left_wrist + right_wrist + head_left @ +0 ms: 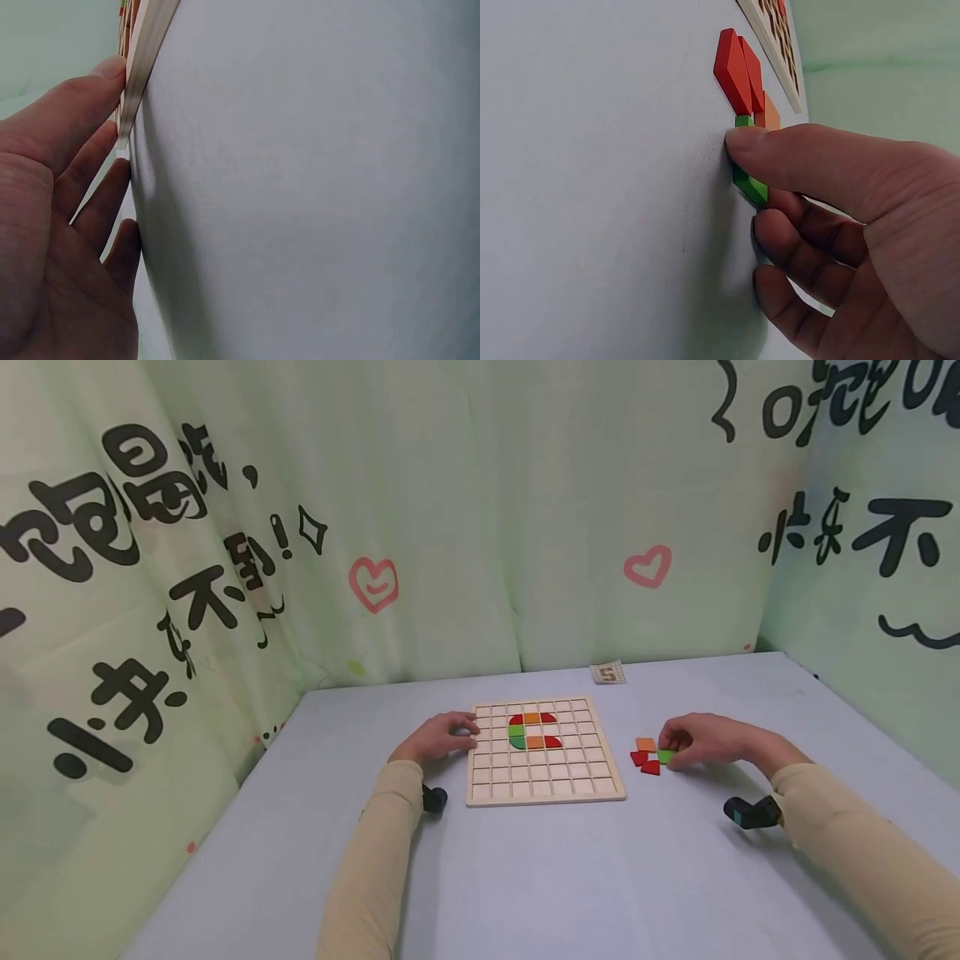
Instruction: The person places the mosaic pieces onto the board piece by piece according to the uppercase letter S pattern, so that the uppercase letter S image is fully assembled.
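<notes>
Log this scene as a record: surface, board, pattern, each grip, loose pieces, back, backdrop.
Surface: pale tabletop
Board: square light wooden grid board
Pattern: flat red, orange and green pieces in a C-like shape on the board
Left grip: touches the board's left edge
Right grip: pinches a flat light-green piece, right of the board
Loose: two flat red pieces, one flat orange piece
Back: small printed card
Backdrop: pale green curtain

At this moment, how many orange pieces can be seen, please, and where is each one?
3. On the board, there are the upper orange piece and the lower orange piece; on the table, the loose orange piece beside the right hand. That hand may hide others.
</notes>
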Tool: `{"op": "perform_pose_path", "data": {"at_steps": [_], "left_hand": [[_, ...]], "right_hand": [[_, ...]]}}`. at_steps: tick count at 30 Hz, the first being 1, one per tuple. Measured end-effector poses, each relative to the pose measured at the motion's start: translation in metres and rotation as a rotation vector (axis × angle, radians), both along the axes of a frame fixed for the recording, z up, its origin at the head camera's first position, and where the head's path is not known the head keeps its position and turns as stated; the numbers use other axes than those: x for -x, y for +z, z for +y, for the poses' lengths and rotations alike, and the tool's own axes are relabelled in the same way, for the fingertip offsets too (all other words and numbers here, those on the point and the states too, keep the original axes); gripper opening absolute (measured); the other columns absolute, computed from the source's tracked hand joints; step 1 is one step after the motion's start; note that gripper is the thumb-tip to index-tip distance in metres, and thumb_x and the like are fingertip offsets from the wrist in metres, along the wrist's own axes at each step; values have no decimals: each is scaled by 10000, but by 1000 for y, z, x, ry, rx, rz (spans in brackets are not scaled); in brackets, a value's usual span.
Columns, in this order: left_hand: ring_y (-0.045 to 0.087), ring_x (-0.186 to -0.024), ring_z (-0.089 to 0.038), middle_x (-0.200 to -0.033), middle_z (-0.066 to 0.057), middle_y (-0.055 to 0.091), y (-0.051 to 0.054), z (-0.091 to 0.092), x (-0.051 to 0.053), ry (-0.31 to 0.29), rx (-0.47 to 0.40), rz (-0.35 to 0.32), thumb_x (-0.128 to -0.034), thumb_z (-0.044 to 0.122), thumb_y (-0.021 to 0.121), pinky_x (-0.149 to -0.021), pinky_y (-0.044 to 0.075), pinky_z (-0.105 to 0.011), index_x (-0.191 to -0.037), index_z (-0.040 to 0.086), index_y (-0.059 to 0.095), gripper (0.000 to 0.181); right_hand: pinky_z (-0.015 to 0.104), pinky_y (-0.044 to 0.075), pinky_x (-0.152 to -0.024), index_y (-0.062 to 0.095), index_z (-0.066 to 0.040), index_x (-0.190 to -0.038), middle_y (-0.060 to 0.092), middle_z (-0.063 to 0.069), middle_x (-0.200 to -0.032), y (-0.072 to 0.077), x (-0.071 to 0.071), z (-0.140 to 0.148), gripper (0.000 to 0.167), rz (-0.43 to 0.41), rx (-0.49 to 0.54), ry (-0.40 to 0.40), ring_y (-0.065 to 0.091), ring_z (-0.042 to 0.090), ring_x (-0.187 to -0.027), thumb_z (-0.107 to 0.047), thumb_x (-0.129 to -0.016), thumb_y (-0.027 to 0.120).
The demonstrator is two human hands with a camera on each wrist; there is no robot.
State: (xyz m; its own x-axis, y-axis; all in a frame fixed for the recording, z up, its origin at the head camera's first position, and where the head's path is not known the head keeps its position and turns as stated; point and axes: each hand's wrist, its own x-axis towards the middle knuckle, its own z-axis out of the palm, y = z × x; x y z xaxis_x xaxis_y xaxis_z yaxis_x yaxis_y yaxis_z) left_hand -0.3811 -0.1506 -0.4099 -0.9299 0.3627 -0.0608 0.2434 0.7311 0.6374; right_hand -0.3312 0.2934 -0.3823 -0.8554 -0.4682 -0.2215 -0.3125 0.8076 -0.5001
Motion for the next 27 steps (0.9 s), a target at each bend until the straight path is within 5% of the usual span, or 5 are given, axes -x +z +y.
{"op": "perform_pose_path", "data": {"at_steps": [13, 27], "left_hand": [[324, -1424, -252, -1457, -1, 498, -4, -1, 3, -5, -9, 4, -903, 220, 695, -1162, 256, -426, -1098, 154, 709, 207], [320, -1427, -242, -1461, 5, 493, -5, -1, 4, 1, 4, 3, -903, 233, 697, -1165, 250, -421, -1112, 149, 706, 225]], "right_hand": [[316, 502, -737, 651, -47, -1053, 616, -11, -924, 2, -2, -2, 274, 73, -38, 4, 536, 176, -848, -222, -859, 733], [327, 508, -749, 643, -62, -1068, 627, -1, -965, 4, 3, -3, 278, 58, -28, -29, 543, 189, -890, -248, -873, 709]]}}
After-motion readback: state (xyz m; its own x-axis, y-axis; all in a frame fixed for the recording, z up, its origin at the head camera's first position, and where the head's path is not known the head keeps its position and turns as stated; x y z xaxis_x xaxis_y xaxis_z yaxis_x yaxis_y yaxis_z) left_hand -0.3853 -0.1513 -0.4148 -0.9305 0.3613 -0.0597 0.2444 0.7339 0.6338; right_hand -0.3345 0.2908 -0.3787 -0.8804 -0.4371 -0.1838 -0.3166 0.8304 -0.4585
